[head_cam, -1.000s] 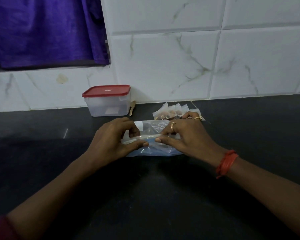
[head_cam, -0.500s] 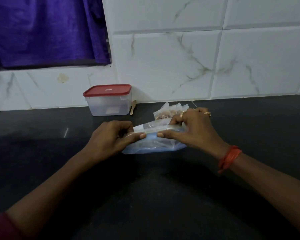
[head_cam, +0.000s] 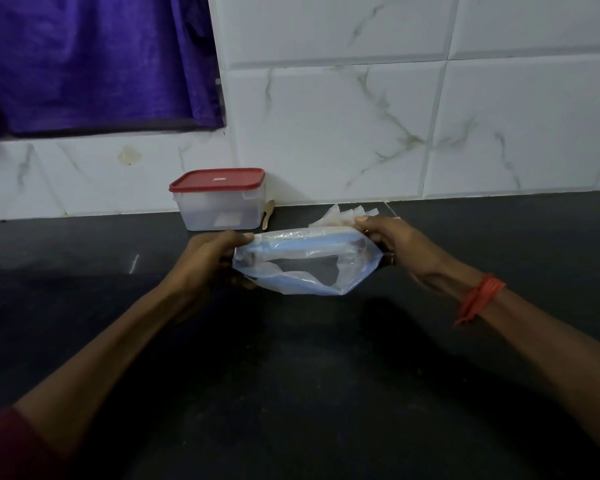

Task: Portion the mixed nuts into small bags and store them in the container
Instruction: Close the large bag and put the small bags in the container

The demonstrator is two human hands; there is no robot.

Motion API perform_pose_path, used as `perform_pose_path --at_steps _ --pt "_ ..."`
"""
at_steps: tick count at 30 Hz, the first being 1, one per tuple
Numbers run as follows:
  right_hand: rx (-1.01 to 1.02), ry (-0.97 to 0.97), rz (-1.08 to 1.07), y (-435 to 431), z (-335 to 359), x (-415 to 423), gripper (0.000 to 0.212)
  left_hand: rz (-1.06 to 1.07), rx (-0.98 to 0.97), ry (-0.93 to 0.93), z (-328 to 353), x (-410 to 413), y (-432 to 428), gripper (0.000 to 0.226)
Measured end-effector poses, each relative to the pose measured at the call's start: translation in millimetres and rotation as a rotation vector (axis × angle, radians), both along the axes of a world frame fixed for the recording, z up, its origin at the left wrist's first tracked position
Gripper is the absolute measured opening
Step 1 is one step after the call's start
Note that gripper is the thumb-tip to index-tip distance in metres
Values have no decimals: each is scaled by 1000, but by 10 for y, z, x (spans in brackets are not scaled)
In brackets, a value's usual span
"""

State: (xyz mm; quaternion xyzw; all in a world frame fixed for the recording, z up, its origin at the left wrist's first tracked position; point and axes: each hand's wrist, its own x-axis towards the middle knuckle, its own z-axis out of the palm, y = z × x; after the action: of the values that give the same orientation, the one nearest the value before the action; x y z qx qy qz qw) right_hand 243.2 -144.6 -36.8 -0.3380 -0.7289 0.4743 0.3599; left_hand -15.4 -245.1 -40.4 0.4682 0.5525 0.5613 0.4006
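Observation:
A clear and blue zip bag [head_cam: 305, 265] hangs lifted above the dark counter, stretched sideways between both hands. My left hand [head_cam: 208, 261] grips its left end and my right hand [head_cam: 395, 244] grips its right end near the zip strip. Small clear bags with brown nuts [head_cam: 340, 216] lie on the counter behind my right hand, partly hidden by it. A clear plastic container with a red lid [head_cam: 222, 202] stands shut against the tiled wall, behind my left hand.
A small wooden spoon [head_cam: 268, 216] leans by the container's right side. The black counter [head_cam: 291, 375] spreads wide in front. A white tiled wall [head_cam: 395, 116] closes the back, and purple cloth [head_cam: 90, 60] hangs at the upper left.
The zip bag has been lifted off the counter and pulled wider; my hands have moved apart from its middle to its two ends.

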Motion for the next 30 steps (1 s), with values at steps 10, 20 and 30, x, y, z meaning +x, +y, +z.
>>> perform_pose_path --at_steps 10,20,30 --pt "-469 379 196 200 -66 140 44 -165 7 -367 -39 -109 5 48" --pt "-511 499 328 102 -78 131 24 -127 43 -316 -51 -55 -39 26" --pt "-491 410 307 71 -84 117 41 -93 -27 -333 9 41 -69 27"
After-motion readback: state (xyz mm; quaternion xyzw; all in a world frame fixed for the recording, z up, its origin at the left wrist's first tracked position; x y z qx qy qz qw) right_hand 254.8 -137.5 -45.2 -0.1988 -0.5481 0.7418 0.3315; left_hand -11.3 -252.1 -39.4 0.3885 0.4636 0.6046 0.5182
